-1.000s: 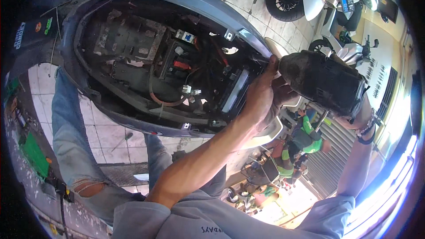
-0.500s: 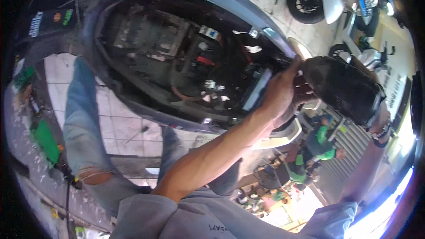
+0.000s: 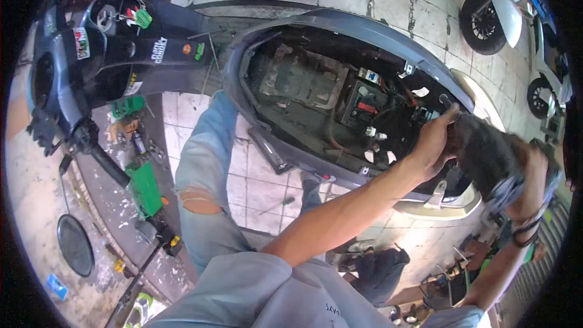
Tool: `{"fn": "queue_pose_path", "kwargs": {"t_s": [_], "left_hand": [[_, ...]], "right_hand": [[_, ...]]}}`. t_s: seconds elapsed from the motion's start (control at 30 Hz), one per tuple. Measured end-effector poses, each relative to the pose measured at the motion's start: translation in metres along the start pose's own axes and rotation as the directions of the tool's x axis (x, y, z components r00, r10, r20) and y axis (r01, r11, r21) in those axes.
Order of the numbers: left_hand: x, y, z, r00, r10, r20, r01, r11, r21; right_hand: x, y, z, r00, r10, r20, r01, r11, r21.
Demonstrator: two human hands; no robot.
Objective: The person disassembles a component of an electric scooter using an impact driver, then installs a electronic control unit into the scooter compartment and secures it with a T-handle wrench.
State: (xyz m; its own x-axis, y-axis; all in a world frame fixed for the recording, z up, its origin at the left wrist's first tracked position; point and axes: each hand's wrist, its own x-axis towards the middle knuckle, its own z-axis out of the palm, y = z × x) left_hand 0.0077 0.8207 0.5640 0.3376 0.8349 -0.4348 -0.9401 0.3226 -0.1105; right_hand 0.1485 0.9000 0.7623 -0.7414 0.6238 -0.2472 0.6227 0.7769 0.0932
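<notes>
A dark, bulky, rounded part (image 3: 489,149), blurred by motion, is held between my two hands at the tail of a scooter. My left hand (image 3: 434,146) grips its near left end, fingers curled around the edge. On its other end my right hand (image 3: 529,185) is closed, with dark bands on the wrist. What kind of part it is cannot be made out. Beside it, the grey-blue scooter body (image 3: 340,19) lies open where a seat would sit. Inside are a battery area with a red piece (image 3: 367,107), loose wires and white connectors (image 3: 375,133).
The scooter's handlebar and front (image 3: 79,79) are at the left, with keys on a green tag (image 3: 141,17). A green box (image 3: 146,188) and tools lie on the ground below. A white scooter (image 3: 507,12) stands at the far right. Dark items lie at bottom right.
The view has swung left, so the scooter's front now shows and everything sits further right. The dark part has tilted, its right end lower and closer to me, still in both hands.
</notes>
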Motion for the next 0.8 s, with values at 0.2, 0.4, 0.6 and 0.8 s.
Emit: {"fn": "queue_pose_path", "kwargs": {"t_s": [0.2,0.4,0.6,0.8], "left_hand": [[-0.066,-0.017,-0.03,0.991,0.025,-0.134,0.055,0.824,0.564],[-0.156,-0.053,-0.022,0.857,-0.512,-0.059,0.163,0.161,0.973],[-0.192,-0.116,-0.093,0.866,-0.49,-0.097,-0.111,-0.378,0.919],[-0.224,-0.045,-0.095,0.893,-0.184,-0.41,0.374,-0.201,0.905]], "right_hand": [[-0.115,-0.111,0.077,0.963,0.269,0.001,-0.262,0.937,0.23],[-0.259,-0.21,0.15,0.88,0.282,0.383,-0.474,0.575,0.666],[-0.354,-0.341,0.287,0.784,0.565,0.257,-0.516,0.363,0.776],[-0.338,-0.417,0.468,0.426,0.743,0.517,-0.755,-0.023,0.655]]}}
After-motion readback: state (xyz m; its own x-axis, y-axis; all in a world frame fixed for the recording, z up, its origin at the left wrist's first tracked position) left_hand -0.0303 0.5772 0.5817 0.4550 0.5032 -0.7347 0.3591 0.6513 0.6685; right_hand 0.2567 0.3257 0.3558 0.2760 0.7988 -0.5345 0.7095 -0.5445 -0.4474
